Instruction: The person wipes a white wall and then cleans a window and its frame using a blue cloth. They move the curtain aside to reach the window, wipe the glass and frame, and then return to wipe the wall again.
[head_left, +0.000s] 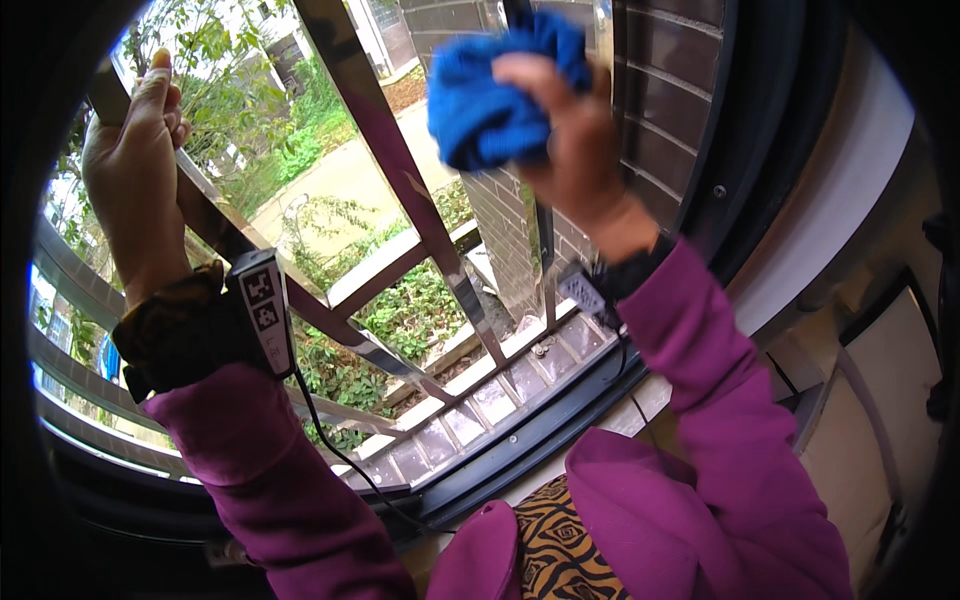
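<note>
A bunched blue cloth (487, 105) is gripped in my right hand (581, 142), raised at the upper middle; hand and cloth are blurred. Behind the cloth stand the shiny metal bars (397, 157) of a window grille. At the upper left, my left hand (139, 165) is raised with its fingers curled around a bar of the same grille, its thumb uppermost. Each wrist wears a black band with a small device on it, and a thin cable hangs from each.
A dark window frame (517, 450) with a track runs below the grille and up the right side. Between them lies a tiled outer sill (465, 424). Brown brick wall (664, 105) rises at the right. Plants (412, 307) and a paved path show outside, beyond the bars.
</note>
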